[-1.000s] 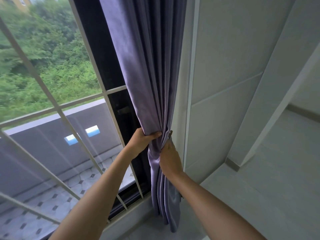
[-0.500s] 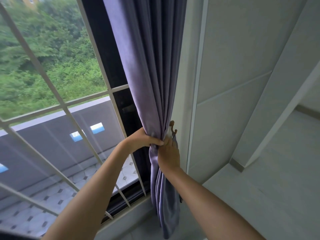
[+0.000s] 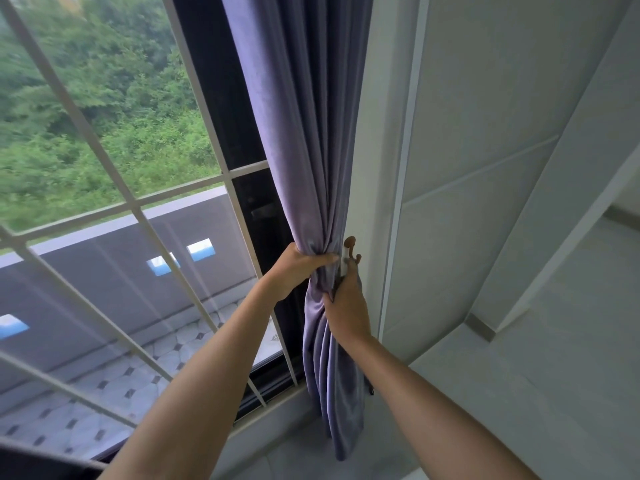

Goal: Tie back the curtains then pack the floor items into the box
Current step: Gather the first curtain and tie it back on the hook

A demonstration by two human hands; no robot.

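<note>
Gathering the purple curtain into a tight bunch, the left hand clenches the folds from the window side while the right hand grips them from the wall side, just below a small brown hook on the white frame. The curtain hangs at the window's right edge, its hem just above the sill. To the right lie bare pale wall panels; to the left, the barred window.

Both arms reach forward, left hand and right hand curled close together, gripping.
</note>
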